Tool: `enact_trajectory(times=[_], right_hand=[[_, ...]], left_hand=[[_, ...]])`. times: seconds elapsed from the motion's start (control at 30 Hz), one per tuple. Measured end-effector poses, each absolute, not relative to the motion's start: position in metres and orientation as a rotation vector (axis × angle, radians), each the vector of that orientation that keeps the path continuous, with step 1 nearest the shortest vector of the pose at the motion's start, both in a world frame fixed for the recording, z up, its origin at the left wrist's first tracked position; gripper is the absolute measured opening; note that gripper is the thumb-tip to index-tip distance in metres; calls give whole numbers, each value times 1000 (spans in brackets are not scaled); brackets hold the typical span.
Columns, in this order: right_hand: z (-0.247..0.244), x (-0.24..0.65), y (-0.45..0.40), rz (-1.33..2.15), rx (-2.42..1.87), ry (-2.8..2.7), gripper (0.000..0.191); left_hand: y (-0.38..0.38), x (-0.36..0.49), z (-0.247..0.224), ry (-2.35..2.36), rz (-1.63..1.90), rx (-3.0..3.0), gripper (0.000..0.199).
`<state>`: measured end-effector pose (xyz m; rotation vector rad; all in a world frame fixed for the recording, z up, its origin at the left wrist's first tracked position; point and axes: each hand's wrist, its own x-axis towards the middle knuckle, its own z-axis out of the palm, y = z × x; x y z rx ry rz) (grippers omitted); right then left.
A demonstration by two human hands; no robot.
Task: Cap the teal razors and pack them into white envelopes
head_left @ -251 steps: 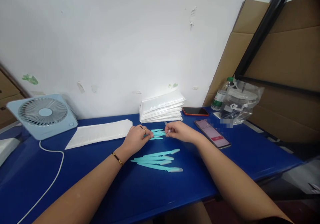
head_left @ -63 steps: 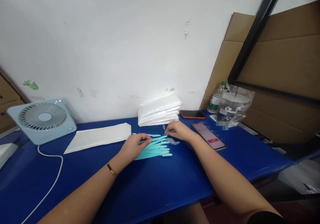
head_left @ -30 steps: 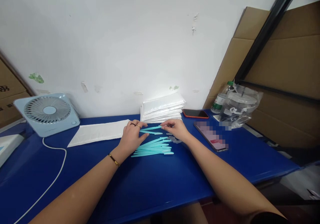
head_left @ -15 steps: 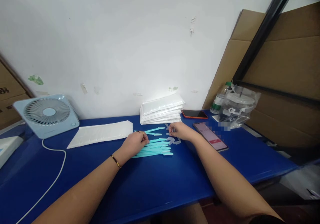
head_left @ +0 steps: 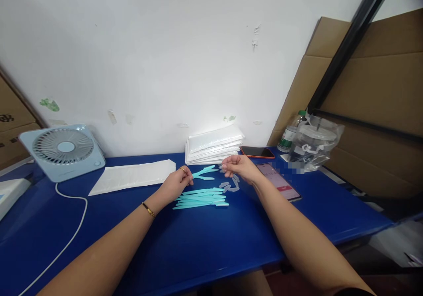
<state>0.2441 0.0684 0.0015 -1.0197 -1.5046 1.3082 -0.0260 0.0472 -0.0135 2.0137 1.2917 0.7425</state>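
My left hand (head_left: 178, 182) is closed on a turquoise stick (head_left: 203, 171) with a slim, blade-like end pointing right. Just below that stick lies another turquoise one, partly behind my fingers. A pile of several turquoise sticks (head_left: 201, 197) rests on the blue table nearer to me. My right hand (head_left: 236, 166) pinches a small translucent cap (head_left: 220, 166) close to the held stick's tip. Several more clear caps (head_left: 231, 186) lie on the table below my right hand.
Behind the hands is a stack of white packets (head_left: 213, 145), with one white sleeve (head_left: 132, 177) at left. A blue fan (head_left: 66, 148) and its cable are further left. Two phones (head_left: 257, 151) (head_left: 280, 183), a bottle (head_left: 288, 135) and a bagged cup (head_left: 313, 141) stand right.
My left hand has moved slightly left and up, away from the pile, with a turquoise stick. My right hand has lifted a little from the caps and now shows a clear cap at its fingertips.
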Motion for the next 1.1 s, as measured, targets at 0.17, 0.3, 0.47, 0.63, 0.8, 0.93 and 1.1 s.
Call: enact_trajectory(times=[0.17, 0.3, 0.47, 0.63, 0.8, 0.93, 1.1], right_hand=[[4, 244, 65, 1155, -1108, -1552, 33], [5, 237, 62, 1166, -1152, -1588, 33], [2, 225, 59, 1185, -1179, -1651, 31], [3, 228, 60, 1131, -1195, -1610, 32], [5, 233, 61, 1116, -1198, -1594, 33], [4, 220, 57, 1168, -1201, -1668, 32], [-3, 207, 57, 1141, -1256, -1725, 29]], left_hand=[[43, -25, -8, 1325, 737, 2099, 17], [42, -24, -7, 1322, 723, 2137, 15], [44, -23, -8, 1330, 701, 2166, 16], [46, -24, -9, 1369, 715, 2184, 13], [46, -25, -9, 1349, 711, 2195, 12], [44, -21, -8, 1337, 703, 2196, 12], [47, -19, -9, 1403, 682, 2302, 13]])
